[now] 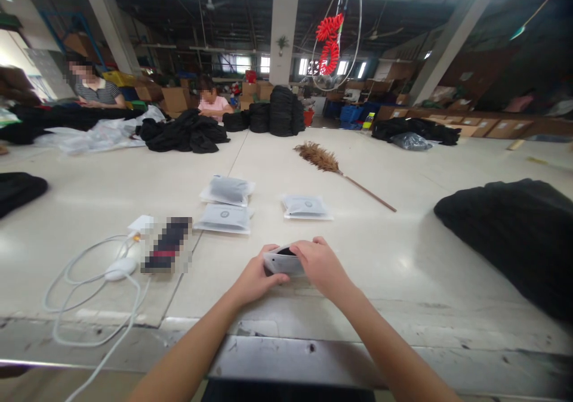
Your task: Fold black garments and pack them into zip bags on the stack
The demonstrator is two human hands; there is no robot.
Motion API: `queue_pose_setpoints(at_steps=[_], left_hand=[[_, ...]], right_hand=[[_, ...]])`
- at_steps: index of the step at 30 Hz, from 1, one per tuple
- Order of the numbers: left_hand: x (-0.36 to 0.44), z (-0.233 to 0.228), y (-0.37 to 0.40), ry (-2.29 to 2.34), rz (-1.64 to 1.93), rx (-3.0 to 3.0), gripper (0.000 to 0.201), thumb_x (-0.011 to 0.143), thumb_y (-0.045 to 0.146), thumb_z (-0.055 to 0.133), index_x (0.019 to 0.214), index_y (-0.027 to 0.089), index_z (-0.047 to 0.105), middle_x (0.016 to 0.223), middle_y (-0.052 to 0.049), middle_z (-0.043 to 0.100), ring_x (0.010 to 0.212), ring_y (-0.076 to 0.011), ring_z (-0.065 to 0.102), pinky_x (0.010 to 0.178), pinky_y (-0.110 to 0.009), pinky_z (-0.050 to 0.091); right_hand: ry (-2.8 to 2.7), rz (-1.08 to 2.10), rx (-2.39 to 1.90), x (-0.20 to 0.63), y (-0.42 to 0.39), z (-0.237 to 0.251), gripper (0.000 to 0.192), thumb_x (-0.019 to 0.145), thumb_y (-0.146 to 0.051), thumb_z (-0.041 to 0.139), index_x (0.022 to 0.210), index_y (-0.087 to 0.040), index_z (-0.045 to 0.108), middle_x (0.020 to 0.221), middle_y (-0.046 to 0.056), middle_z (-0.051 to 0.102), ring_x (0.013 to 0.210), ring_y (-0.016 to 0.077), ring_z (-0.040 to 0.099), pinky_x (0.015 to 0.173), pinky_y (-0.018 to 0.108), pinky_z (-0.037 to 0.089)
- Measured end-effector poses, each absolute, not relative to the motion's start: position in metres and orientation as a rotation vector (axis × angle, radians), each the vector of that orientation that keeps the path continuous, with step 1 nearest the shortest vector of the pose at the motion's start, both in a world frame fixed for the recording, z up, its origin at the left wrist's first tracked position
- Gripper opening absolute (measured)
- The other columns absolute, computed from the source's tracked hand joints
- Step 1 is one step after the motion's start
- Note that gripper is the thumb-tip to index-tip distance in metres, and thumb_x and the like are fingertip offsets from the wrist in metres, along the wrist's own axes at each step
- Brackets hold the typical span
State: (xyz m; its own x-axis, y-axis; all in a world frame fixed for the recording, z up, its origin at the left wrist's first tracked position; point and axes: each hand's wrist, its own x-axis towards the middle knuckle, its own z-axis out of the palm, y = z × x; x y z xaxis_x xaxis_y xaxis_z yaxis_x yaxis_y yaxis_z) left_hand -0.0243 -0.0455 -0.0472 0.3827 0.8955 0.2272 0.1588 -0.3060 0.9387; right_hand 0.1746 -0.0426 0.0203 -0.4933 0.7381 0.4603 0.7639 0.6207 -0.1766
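Near the front edge of the table, a frosted plastic bag [283,263] with something black inside is held between both hands. My left hand [257,280] is closed on its left end, the thumb along the near side. At the bag's right end, my right hand [322,268] grips the upper edge, its fingers over the opening. The bag's mouth gapes and shows the dark content. Beyond my hands lie similar filled bags: one packed bag [307,206] straight ahead, and two at the left, a nearer bag [224,217] and a farther bag [228,189].
A phone [168,244] and a white cable [67,283] lie at the left. A feather duster [320,156] rests beyond the bags. Black fabric piles stand at the right [510,223] and the back [183,130]. Two people sit across the table; a red coiled hose [330,44] hangs overhead.
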Motion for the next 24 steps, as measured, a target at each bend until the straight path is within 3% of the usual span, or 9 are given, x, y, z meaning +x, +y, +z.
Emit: queue_pose_setpoints(at_steps=[5, 8, 11, 17, 21, 24], left_hand=[[-0.021, -0.046, -0.046, 1.003, 0.952, 1.725, 0.053, 0.076, 0.028, 0.076, 0.123, 0.021, 0.055, 0.109, -0.005, 0.07, 0.098, -0.0229, 0.065, 0.089, -0.035, 0.049], [-0.022, -0.044, -0.047, 1.016, 0.94, 1.775, 0.049, 0.08, 0.025, 0.069, 0.126, 0.021, 0.054, 0.11, -0.006, 0.07, 0.095, -0.0225, 0.065, 0.087, -0.034, 0.049], [-0.024, -0.044, -0.046, 1.018, 0.936, 1.788, 0.051, 0.08, 0.024, 0.068, 0.129, 0.021, 0.052, 0.111, -0.007, 0.07, 0.096, -0.0231, 0.065, 0.088, -0.035, 0.049], [-0.024, -0.05, -0.044, 1.005, 0.968, 1.823, 0.079, 0.067, 0.015, 0.077, 0.14, 0.025, 0.047, 0.133, -0.009, 0.062, 0.117, -0.028, 0.06, 0.103, -0.042, 0.045], [-0.024, -0.05, -0.041, 1.017, 0.983, 1.826, 0.078, 0.068, 0.012, 0.073, 0.14, 0.025, 0.047, 0.129, -0.009, 0.065, 0.112, -0.0265, 0.063, 0.1, -0.041, 0.046], [-0.025, -0.048, -0.039, 1.018, 0.991, 1.828, 0.057, 0.073, 0.014, 0.069, 0.128, 0.023, 0.058, 0.114, -0.006, 0.071, 0.098, -0.0235, 0.066, 0.09, -0.036, 0.05]], right_hand=[[-2.498, 0.021, -1.291, 0.184, -0.045, 0.041, 0.016, 0.093, -0.028, 0.062, 0.107, -0.022, 0.066, 0.095, 0.005, 0.07, 0.084, 0.02, 0.061, 0.078, 0.034, 0.037], [-2.561, -0.102, -1.325, 0.183, -0.046, 0.048, 0.03, 0.077, -0.036, 0.079, 0.1, -0.022, 0.067, 0.092, 0.006, 0.065, 0.08, 0.0221, 0.058, 0.074, 0.035, 0.037], [-2.574, -0.303, -1.392, 0.174, -0.042, 0.047, 0.031, 0.066, -0.032, 0.086, 0.087, -0.02, 0.068, 0.092, 0.01, 0.062, 0.085, 0.027, 0.057, 0.072, 0.037, 0.038], [-2.64, -0.391, -1.282, 0.156, -0.032, 0.031, 0.034, 0.059, -0.015, 0.084, 0.087, -0.02, 0.065, 0.096, 0.011, 0.067, 0.093, 0.0313, 0.057, 0.074, 0.04, 0.04], [-2.643, -0.205, -1.271, 0.162, -0.033, 0.031, 0.026, 0.064, -0.014, 0.077, 0.084, -0.021, 0.062, 0.082, 0.006, 0.067, 0.09, 0.0276, 0.058, 0.077, 0.039, 0.039], [-2.531, 0.008, -1.277, 0.172, -0.037, 0.04, 0.021, 0.069, -0.016, 0.072, 0.085, -0.022, 0.061, 0.083, 0.004, 0.067, 0.086, 0.0233, 0.058, 0.078, 0.036, 0.039]])
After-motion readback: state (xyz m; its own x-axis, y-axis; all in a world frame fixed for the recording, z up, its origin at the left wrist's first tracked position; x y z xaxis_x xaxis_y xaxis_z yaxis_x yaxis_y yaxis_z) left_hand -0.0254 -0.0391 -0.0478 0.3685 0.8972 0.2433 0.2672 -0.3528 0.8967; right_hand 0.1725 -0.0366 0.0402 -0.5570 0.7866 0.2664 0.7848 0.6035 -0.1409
